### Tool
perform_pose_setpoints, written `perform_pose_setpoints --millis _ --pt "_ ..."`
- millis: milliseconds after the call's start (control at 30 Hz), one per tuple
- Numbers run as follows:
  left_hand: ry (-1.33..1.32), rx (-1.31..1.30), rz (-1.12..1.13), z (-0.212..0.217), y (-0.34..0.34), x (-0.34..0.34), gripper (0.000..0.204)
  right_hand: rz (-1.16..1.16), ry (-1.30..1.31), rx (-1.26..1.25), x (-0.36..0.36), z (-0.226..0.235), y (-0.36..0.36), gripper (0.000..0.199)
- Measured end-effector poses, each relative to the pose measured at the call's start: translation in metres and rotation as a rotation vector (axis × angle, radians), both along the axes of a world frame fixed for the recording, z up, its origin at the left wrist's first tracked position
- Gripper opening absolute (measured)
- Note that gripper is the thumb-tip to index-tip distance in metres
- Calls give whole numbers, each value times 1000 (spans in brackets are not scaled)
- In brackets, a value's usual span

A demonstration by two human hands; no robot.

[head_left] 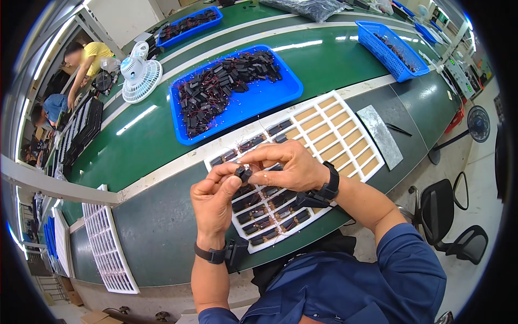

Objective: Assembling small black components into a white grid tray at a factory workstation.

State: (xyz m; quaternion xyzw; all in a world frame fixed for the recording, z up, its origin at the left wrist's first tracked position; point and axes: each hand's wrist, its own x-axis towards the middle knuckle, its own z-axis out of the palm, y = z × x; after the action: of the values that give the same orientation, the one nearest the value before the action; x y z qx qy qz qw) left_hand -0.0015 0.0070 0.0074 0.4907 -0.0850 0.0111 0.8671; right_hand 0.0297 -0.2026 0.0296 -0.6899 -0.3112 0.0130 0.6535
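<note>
My left hand [212, 201] pinches a small black rectangular part [244, 173] between thumb and fingers. My right hand [288, 168] closes on the same part from the other side, at its thin wires, which are too small to follow. Both hands are raised over a white divided tray [345, 141]. Black parts with thin reddish wires [263, 225] fill the tray's near left compartments, and several along its far left edge. The right-hand compartments show a bare tan bottom. Beyond the tray, a blue bin [253, 101] holds a heap of similar black wired parts.
To the right lie a grey metal plate [380, 135] and black tweezers [398, 129]. A blue basket [386, 51], another blue bin [189, 26] and a white fan [139, 73] stand farther back. Another white tray [108, 245] is at left. Two people [91, 59] work at far left.
</note>
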Motion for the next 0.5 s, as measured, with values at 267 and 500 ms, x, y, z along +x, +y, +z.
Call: perform_pose_setpoints --millis 267,500 --pt "251 -154 -292 1 11 4 11 132 194 15 2 -4 -4 34" --pt "247 -128 -345 -2 3 6 21 137 343 -30 2 7 -11 27"
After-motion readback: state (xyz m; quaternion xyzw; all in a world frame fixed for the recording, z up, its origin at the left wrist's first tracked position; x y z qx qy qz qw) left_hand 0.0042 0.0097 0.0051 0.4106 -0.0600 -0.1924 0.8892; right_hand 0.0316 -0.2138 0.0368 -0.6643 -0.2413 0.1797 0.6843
